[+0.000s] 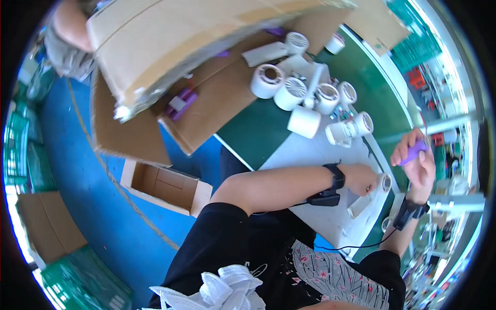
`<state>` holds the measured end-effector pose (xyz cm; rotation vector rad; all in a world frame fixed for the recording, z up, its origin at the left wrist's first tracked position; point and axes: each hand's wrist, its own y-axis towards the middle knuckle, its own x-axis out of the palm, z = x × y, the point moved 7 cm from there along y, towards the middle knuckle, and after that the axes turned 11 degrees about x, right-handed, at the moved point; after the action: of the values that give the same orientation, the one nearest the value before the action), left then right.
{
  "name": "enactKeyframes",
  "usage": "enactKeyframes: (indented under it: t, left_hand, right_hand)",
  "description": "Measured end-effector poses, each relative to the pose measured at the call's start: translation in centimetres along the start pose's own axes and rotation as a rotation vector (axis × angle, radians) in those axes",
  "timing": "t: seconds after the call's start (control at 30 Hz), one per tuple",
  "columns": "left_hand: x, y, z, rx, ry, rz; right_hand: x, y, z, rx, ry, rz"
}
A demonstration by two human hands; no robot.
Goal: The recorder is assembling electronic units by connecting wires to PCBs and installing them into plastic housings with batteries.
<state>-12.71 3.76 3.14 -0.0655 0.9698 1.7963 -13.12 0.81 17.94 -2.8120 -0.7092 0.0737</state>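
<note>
My left hand [360, 179] reaches across the bench with its fingers curled at a white plastic housing [365, 203], which has a round end and a long open body. The fingers appear closed on the housing, though their tips are partly hidden. Raised to the right of it, my right hand [422, 173] grips a small purple cylinder [414, 152] that looks like a battery pack. Further up the bench stand several white round plastic housings [304, 122], some with slotted ends. Another white housing [345, 133] lies nearer to my left hand.
A large cardboard box [132, 129] with flaps up occupies the upper left; a purple battery pack [182, 105] lies in it. An empty carton [164, 188] sits on the blue floor [116, 206]. Green crates [85, 281] stand at lower left. A person [70, 44] is beyond the box.
</note>
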Motion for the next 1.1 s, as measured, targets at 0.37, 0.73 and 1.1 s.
enactKeyframes:
  t: [0.37, 0.73, 1.1]
  left_hand:
    - [-0.9, -0.5, 0.6, -0.124, 0.009, 0.002]
    - [-2.0, 0.0, 1.1, -0.314, -0.184, -0.014]
    - [-2.1, -0.7, 0.9, -0.444, -0.33, 0.038]
  right_hand:
    - [-4.6, -13.4, 12.0, 0.326, -0.588, 0.87]
    - [-3.4, -13.1, 14.1, -0.117, -0.723, 0.976]
    - [-1.8, -11.5, 14.4, -0.209, -0.755, 0.905]
